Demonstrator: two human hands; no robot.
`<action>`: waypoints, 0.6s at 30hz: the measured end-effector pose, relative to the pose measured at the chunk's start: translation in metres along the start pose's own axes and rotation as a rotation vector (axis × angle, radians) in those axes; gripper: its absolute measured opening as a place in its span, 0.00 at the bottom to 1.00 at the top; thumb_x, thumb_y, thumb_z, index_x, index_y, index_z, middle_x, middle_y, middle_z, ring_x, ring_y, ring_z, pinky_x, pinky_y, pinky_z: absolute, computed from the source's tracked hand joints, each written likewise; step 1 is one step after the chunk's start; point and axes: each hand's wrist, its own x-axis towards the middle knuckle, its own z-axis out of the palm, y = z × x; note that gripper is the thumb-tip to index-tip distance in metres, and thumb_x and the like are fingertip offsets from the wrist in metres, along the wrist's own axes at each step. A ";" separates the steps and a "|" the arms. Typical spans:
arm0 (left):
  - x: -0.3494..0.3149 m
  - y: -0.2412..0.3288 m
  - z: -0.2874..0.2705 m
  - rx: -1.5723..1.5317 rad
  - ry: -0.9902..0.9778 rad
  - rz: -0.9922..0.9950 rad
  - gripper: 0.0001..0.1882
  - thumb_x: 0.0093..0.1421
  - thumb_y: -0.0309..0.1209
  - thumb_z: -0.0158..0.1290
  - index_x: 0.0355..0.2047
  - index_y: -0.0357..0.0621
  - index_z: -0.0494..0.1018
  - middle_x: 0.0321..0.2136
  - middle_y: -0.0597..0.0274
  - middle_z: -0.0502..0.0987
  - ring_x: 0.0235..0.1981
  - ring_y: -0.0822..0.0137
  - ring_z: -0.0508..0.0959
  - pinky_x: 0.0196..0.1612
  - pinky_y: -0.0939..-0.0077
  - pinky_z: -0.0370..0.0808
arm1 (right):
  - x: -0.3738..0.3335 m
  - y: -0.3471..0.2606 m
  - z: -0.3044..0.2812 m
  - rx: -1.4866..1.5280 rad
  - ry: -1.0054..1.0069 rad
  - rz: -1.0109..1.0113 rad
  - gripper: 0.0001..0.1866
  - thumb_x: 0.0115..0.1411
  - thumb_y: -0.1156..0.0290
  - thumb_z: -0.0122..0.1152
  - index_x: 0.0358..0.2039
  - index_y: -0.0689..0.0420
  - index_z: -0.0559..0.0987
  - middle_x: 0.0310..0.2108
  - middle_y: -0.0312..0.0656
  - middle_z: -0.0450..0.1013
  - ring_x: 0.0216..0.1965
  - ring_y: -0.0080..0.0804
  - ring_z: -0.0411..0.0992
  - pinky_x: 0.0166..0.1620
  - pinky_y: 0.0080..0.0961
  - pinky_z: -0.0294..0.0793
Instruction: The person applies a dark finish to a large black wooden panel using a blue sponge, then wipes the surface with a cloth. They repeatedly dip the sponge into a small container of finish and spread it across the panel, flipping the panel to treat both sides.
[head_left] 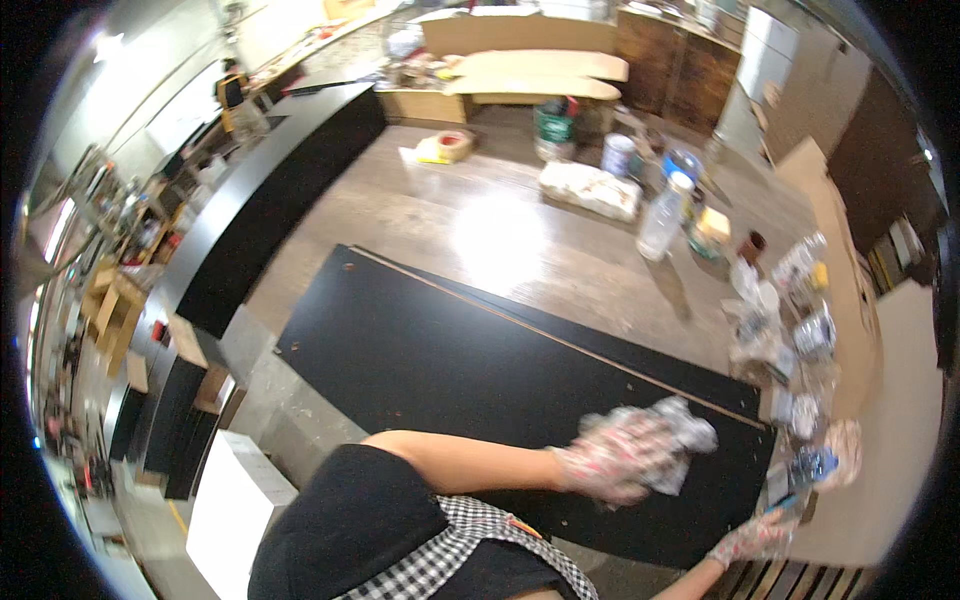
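In a thin clear glove with reddish marks, my left hand (615, 460) is closed on a crumpled greyish-white cloth (685, 430). It presses the cloth on the right part of a long black panel (450, 365), blurred by motion. My right hand (755, 538), gloved alike, is beyond the panel's right end. Its fingers are closed around a thin blue stick-like thing (788, 503), whose kind I cannot make out. Close above this hand lies a clear bluish plastic bottle or cup (810, 465). A second black panel (600, 345) shows behind the first, partly covered by it.
Clear bottles (665, 215), cans (618, 155) and jars (710, 232) stand toward the table's far right. Crumpled plastic (755, 325) lies along its right edge. A tape roll (452, 146) lies at the back. Long black boards (270, 190) stand left. Another person (232, 92) is far off.
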 end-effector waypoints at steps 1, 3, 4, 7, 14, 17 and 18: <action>-0.029 -0.024 -0.037 0.108 0.133 -0.097 0.41 0.52 0.41 0.58 0.65 0.37 0.62 0.62 0.39 0.66 0.65 0.40 0.65 0.66 0.47 0.62 | 0.002 -0.002 0.002 -0.001 -0.062 0.047 0.28 0.70 0.62 0.53 0.63 0.68 0.64 0.58 0.59 0.69 0.56 0.46 0.72 0.56 0.42 0.74; -0.092 -0.072 -0.118 0.509 0.097 -0.401 0.49 0.54 0.49 0.58 0.70 0.40 0.53 0.65 0.40 0.63 0.67 0.43 0.63 0.67 0.49 0.61 | 0.009 -0.010 0.006 -0.024 -0.088 -0.001 0.28 0.70 0.61 0.54 0.63 0.67 0.64 0.58 0.58 0.69 0.56 0.46 0.72 0.56 0.42 0.74; -0.135 -0.087 -0.163 0.671 -0.021 -0.596 0.46 0.56 0.52 0.55 0.69 0.39 0.56 0.65 0.40 0.62 0.67 0.44 0.62 0.68 0.50 0.58 | 0.014 -0.016 0.007 0.021 -0.090 0.002 0.28 0.70 0.61 0.54 0.63 0.67 0.64 0.58 0.58 0.69 0.56 0.46 0.72 0.56 0.42 0.74; -0.226 -0.136 -0.271 0.714 0.059 -1.331 0.41 0.59 0.56 0.51 0.66 0.42 0.62 0.64 0.44 0.65 0.67 0.49 0.63 0.64 0.55 0.62 | 0.032 -0.045 0.011 0.125 -0.112 -0.004 0.28 0.70 0.61 0.54 0.63 0.67 0.65 0.57 0.57 0.69 0.55 0.45 0.72 0.56 0.41 0.74; -0.321 -0.169 -0.328 0.744 0.448 -1.474 0.28 0.64 0.51 0.50 0.59 0.52 0.72 0.58 0.52 0.73 0.59 0.50 0.72 0.58 0.58 0.71 | 0.101 -0.067 0.022 0.426 -0.178 0.072 0.28 0.69 0.60 0.55 0.62 0.67 0.66 0.55 0.56 0.70 0.54 0.45 0.72 0.56 0.41 0.74; -0.350 -0.198 -0.349 0.528 0.747 -1.322 0.23 0.66 0.42 0.48 0.57 0.47 0.74 0.53 0.47 0.77 0.56 0.50 0.76 0.59 0.62 0.71 | 0.135 -0.041 0.024 0.501 -0.175 0.146 0.28 0.69 0.60 0.55 0.62 0.67 0.66 0.55 0.55 0.70 0.54 0.44 0.72 0.56 0.40 0.74; -0.363 -0.209 -0.359 0.483 0.792 -1.311 0.21 0.66 0.39 0.47 0.56 0.44 0.74 0.52 0.46 0.77 0.55 0.50 0.76 0.59 0.63 0.71 | 0.144 -0.033 0.025 0.525 -0.169 0.168 0.28 0.69 0.60 0.56 0.62 0.67 0.66 0.55 0.55 0.70 0.54 0.44 0.72 0.56 0.40 0.73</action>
